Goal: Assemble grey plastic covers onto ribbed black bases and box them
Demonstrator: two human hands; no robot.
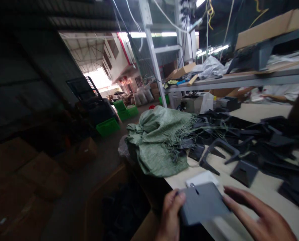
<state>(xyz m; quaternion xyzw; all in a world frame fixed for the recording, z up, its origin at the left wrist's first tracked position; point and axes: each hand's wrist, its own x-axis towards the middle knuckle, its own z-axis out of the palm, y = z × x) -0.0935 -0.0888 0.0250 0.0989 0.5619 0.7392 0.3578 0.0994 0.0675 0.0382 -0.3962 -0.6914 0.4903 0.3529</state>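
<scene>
A dark grey flat plate (204, 204) with a small slot near its upper edge is in front of me, slightly blurred. My left hand (171, 214) grips it by the left edge, thumb on top. At the plate's right edge is my right hand (260, 214), its fingers stretched out and the fingertips at or against the edge. Just behind the plate, a small white object (202, 178) lies on the pale tabletop (179, 179). Dark angled brackets lie farther along the table, among them an open-framed bracket (223, 145) and a bracket with a square hole (244, 172).
A green woven sack (159, 144) with frayed edges is draped over the table's left corner. Below it, an open carton (109, 187) holds dark pieces. Green crates (108, 127) stand on the floor. A shelf (229, 80) runs above the table; another person's arm (277, 97) shows behind.
</scene>
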